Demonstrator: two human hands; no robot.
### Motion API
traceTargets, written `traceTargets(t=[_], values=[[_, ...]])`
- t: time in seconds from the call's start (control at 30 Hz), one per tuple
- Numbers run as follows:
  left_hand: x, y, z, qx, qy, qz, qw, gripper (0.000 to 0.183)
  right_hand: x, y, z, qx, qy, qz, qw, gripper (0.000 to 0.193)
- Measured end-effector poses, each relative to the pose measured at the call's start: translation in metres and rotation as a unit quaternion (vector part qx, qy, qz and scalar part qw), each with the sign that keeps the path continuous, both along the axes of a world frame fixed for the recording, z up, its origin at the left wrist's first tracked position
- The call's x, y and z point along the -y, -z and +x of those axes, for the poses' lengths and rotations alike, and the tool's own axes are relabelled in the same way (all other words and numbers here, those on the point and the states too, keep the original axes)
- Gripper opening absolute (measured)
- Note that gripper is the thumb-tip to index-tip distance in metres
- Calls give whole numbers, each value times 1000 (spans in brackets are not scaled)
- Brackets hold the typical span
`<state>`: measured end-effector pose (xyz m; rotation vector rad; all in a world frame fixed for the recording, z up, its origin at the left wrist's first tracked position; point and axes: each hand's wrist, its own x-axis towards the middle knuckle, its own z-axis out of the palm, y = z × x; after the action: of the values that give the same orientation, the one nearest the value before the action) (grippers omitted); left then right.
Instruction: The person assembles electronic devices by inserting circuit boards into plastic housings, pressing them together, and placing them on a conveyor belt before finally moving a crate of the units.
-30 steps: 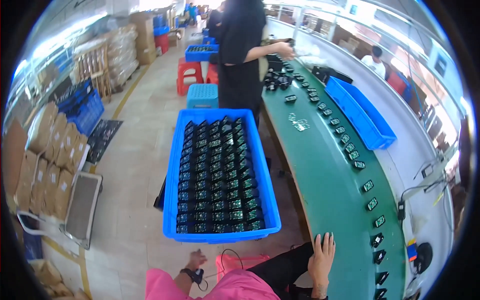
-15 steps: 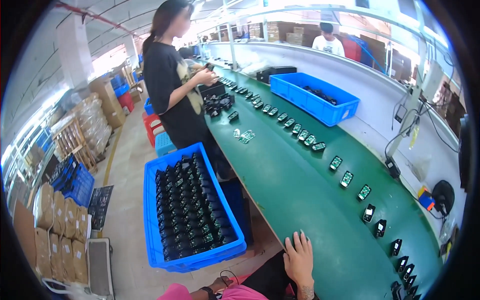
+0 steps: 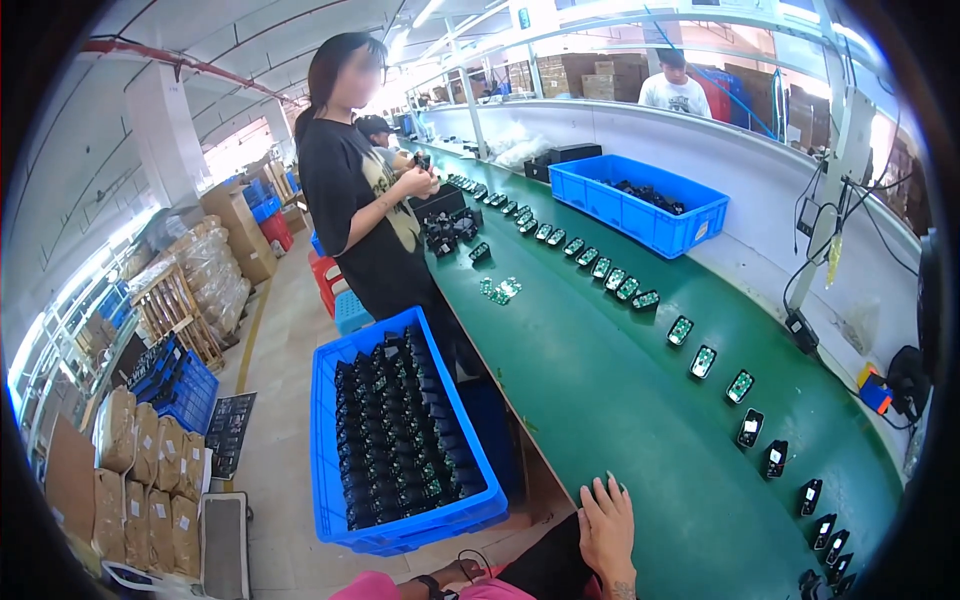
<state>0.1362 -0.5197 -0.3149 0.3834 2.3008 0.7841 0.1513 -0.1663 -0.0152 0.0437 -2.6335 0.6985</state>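
My right hand (image 3: 607,525) lies palm down on the near edge of the green workbench (image 3: 600,400), fingers stretched out and holding nothing. Low in the picture, close to my lap, is my left hand (image 3: 458,573), with a dark band at the wrist. Its fingers are mostly hidden, and a thin dark cord (image 3: 478,556) loops beside it. To the left of my hands stands a blue crate (image 3: 325,450) packed with rows of black housings (image 3: 400,430) with green circuit boards. A curved row of small black units (image 3: 703,361) with green boards runs along the bench.
Across the bench, a co-worker (image 3: 365,210) in a dark shirt holds a small black part. Another blue bin (image 3: 640,215) with black parts sits at the back. Loose green boards (image 3: 500,290) lie near the co-worker. A small black fan (image 3: 907,385) stands at the right.
The whole view has shifted, so the scene sits slightly lower and further right. My right hand stays flat on the bench edge. The co-worker's head has turned more toward me.
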Motion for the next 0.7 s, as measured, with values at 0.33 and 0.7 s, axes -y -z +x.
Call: traceTargets(t=[0.33,0.7], values=[[42,31,-49,23,132,-188,973,37,-2,6,4,3,7,3,1000,36],[-22,64,29,6,4,-81,997,53,-3,3,3,-8,7,-7,1000,34]])
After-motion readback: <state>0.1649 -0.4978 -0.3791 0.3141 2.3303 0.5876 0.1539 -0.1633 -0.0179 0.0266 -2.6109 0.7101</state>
